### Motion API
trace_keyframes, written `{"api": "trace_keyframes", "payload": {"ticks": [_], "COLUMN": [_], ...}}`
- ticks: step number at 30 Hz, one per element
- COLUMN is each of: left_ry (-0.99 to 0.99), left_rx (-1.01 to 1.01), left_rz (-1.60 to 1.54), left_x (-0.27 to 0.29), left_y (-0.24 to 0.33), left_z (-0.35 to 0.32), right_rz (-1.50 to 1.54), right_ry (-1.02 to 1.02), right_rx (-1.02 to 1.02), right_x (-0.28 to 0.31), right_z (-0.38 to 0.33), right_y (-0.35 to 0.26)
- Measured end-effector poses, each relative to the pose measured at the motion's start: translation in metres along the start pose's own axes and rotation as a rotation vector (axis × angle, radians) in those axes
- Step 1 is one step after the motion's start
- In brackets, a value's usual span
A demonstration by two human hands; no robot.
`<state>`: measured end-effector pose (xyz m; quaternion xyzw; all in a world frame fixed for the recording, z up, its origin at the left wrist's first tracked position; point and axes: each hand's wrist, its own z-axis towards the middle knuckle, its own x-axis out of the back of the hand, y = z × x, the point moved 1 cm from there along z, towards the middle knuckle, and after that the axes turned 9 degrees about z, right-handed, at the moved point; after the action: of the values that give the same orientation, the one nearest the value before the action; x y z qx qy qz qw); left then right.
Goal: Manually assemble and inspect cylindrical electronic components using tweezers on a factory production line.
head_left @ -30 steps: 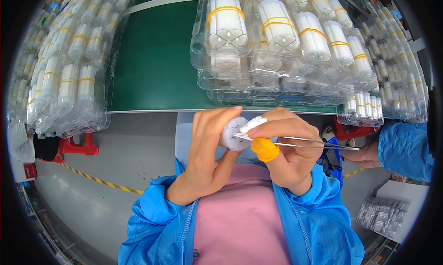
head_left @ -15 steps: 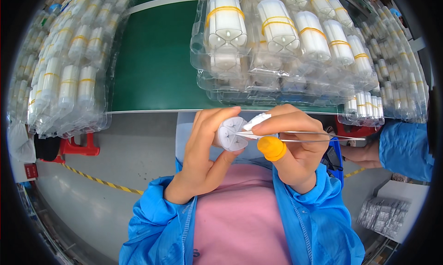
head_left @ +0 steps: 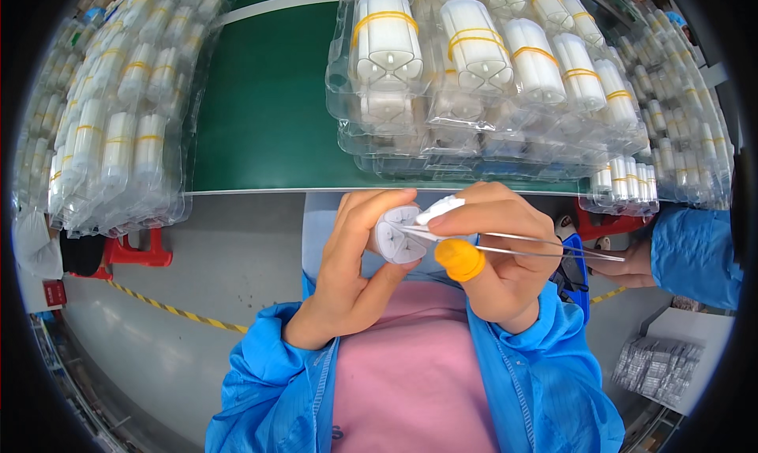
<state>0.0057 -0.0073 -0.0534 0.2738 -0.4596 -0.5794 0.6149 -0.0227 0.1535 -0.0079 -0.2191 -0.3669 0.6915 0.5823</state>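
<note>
My left hand (head_left: 341,267) is wrapped round a white cylinder (head_left: 400,246) whose round end face is divided into wedge-shaped segments. That face is turned toward my right hand (head_left: 512,252), which grips a pair of metal tweezers (head_left: 614,257). The tweezer tips reach the middle of the end face; whether they pinch anything there is too small to tell. A yellow finger cot (head_left: 459,260) covers my right thumb. Something white (head_left: 440,210), like a wrap, sits at my right index fingertip. Both hands are held above my lap, just short of the table edge.
Stacked clear plastic trays (head_left: 474,141) hold white cylinders with yellow bands on the green table (head_left: 264,98). More loaded trays (head_left: 118,153) stand at the left and far right. Red stools (head_left: 138,249) are below. Another person's blue sleeve (head_left: 695,256) shows at the right.
My right thumb has shifted slightly left and down, and the tweezers have tilted a little. The cylinder's end face has turned slightly. Both hands keep their hold.
</note>
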Motion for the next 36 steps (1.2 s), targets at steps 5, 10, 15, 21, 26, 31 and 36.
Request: {"api": "trace_keyframes", "payload": {"ticks": [5, 10, 15, 21, 26, 31, 36], "left_ry": [-0.015, -0.014, -0.03, -0.07, -0.075, -0.047, -0.045], "left_rx": [0.023, 0.005, 0.002, 0.088, 0.028, -0.022, -0.058], "left_rz": [-0.094, -0.062, -0.053, -0.338, -0.336, -0.131, -0.078], "left_x": [-0.001, 0.0, 0.001, 0.0, -0.001, -0.002, -0.001], "left_y": [-0.001, 0.001, 0.0, -0.001, -0.003, 0.0, -0.001], "left_z": [-0.001, 0.001, 0.0, -0.004, -0.002, 0.002, 0.003], "right_rz": [-0.016, -0.056, -0.099, -0.078, -0.086, -0.055, -0.047], "right_ry": [0.004, -0.023, -0.021, 0.004, -0.007, 0.001, -0.004], "right_rx": [-0.002, -0.046, -0.022, -0.072, -0.053, -0.039, -0.043], "right_x": [0.001, -0.001, -0.002, -0.003, -0.003, 0.0, 0.003], "right_z": [0.001, 0.003, 0.003, 0.003, 0.005, 0.004, 0.003], "right_y": [-0.002, -0.006, -0.005, -0.011, -0.013, -0.007, -0.007]}}
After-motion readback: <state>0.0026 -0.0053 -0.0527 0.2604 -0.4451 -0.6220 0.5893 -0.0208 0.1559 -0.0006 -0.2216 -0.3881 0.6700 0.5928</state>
